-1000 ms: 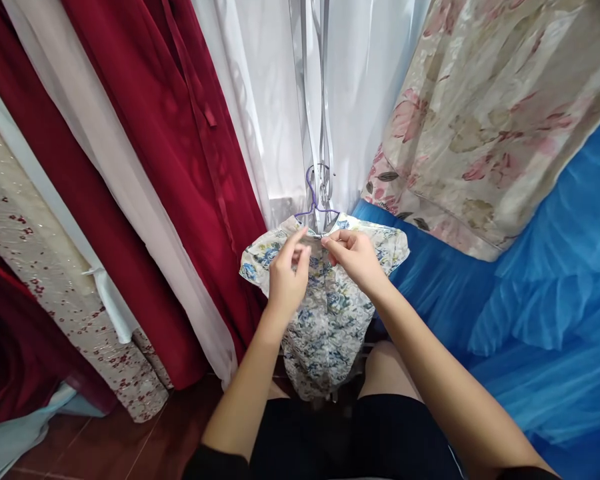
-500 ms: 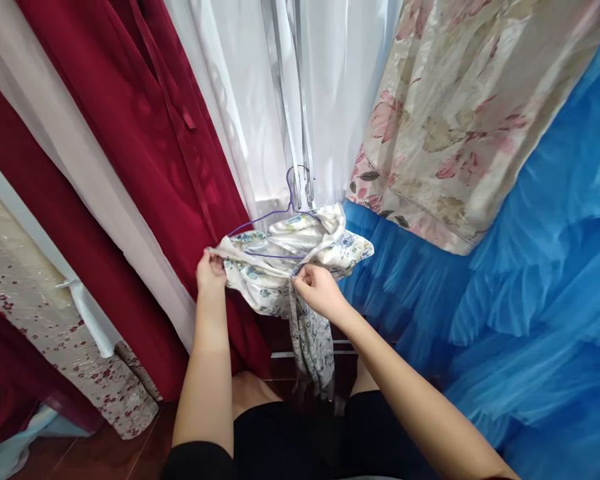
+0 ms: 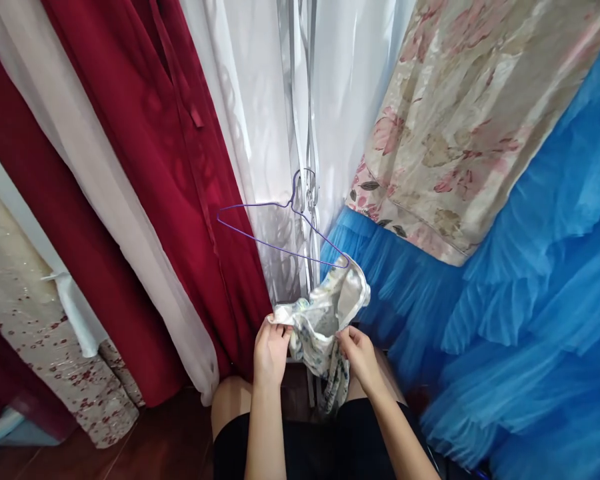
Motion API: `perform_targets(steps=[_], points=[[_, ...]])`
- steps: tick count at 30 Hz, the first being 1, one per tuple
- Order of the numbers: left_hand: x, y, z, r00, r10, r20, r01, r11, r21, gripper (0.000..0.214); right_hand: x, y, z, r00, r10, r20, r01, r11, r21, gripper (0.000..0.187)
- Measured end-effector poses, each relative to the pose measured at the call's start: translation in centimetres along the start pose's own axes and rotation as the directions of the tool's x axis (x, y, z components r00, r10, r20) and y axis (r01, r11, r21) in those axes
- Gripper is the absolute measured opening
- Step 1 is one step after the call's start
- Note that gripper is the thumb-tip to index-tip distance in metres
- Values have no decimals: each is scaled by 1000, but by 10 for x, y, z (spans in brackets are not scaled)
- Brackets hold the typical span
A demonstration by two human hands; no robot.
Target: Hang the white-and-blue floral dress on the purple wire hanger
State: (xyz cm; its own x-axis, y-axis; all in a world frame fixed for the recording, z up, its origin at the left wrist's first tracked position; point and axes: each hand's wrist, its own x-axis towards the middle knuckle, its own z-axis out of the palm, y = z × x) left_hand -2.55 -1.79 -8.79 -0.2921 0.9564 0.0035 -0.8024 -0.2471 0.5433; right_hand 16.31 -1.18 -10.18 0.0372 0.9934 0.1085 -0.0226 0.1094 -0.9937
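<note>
A small white garment with blue flowers [image 3: 325, 320] hangs bunched below a thin purple wire hanger [image 3: 280, 230]. Only one corner of it still hooks on the hanger's right end. My left hand [image 3: 271, 348] pinches the garment's left edge. My right hand [image 3: 359, 353] grips its right side lower down. The hanger's hook sits on a shiny metal rail [image 3: 303, 120], and its left arm is bare.
Hanging clothes close in all round: a dark red dress [image 3: 145, 167] and white sheer fabric [image 3: 250, 100] at left, a cream floral dress [image 3: 470, 113] and a blue tulle skirt [image 3: 520, 300] at right. Red-brown floor [image 3: 170, 447] below.
The garment has slid off the hanger's left arm and dropped down. Both hands moved lower and closer together with it. The hanger now hangs tilted and nearly bare.
</note>
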Motion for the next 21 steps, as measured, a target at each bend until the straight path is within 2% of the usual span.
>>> perform_targets(steps=[2, 4, 5, 7, 9, 10, 12, 13, 14, 15, 16, 17, 18, 19, 20, 21], points=[[-15, 2, 24, 987, 3, 163, -26, 990, 141, 19, -4, -8, -4, 999, 3, 41, 0, 998, -62, 50], [-29, 5, 49, 960, -34, 278, -70, 931, 359, 23, -10, -22, -3, 981, 12, 193, -15, 1000, 15, 58], [-35, 7, 59, 949, -47, 311, -112, 873, 474, 24, -13, -29, -2, 957, 13, 290, -35, 997, 71, 64], [-42, 8, 70, 939, -14, 344, -228, 723, 652, 25, -21, -41, 1, 876, 33, 481, -119, 982, 149, 71], [-45, 9, 67, 922, 42, 386, -335, 589, 736, 27, -27, -47, 1, 786, 56, 616, -203, 964, 171, 64], [-44, 8, 61, 912, 33, 409, -357, 554, 752, 29, -28, -49, -2, 749, 61, 660, -224, 961, 164, 56], [-43, 4, 42, 905, -77, 418, -310, 554, 773, 39, -26, -54, -12, 691, 66, 720, -235, 962, 137, 45], [-42, 1, 31, 897, -190, 399, -234, 561, 794, 48, -22, -57, -21, 688, 62, 723, -211, 970, 118, 40], [-42, -3, 19, 867, -334, 370, -141, 548, 825, 56, -16, -62, -32, 698, 52, 714, -170, 981, 95, 36], [-42, -7, 8, 805, -482, 344, -64, 507, 859, 63, -7, -67, -45, 711, 37, 703, -121, 990, 70, 33], [-42, -11, -2, 720, -611, 329, -33, 443, 896, 68, 4, -73, -60, 729, 14, 685, -62, 997, 45, 31], [-41, -13, -9, 638, -702, 316, -58, 365, 929, 69, 17, -80, -75, 759, -15, 650, -2, 1000, 25, 29], [-40, -14, -14, 582, -755, 303, -122, 286, 950, 66, 32, -88, -91, 784, -39, 620, 43, 999, 9, 28], [-39, -13, -15, 573, -764, 297, -201, 220, 954, 60, 50, -95, -107, 816, -67, 575, 78, 997, 6, 28], [-36, -10, -14, 604, -736, 306, -272, 170, 947, 51, 70, -103, -121, 856, -101, 507, 108, 994, 15, 27], [-32, -6, -10, 655, -682, 327, -324, 138, 936, 42, 91, -111, -133, 900, -126, 418, 122, 992, 35, 24]])
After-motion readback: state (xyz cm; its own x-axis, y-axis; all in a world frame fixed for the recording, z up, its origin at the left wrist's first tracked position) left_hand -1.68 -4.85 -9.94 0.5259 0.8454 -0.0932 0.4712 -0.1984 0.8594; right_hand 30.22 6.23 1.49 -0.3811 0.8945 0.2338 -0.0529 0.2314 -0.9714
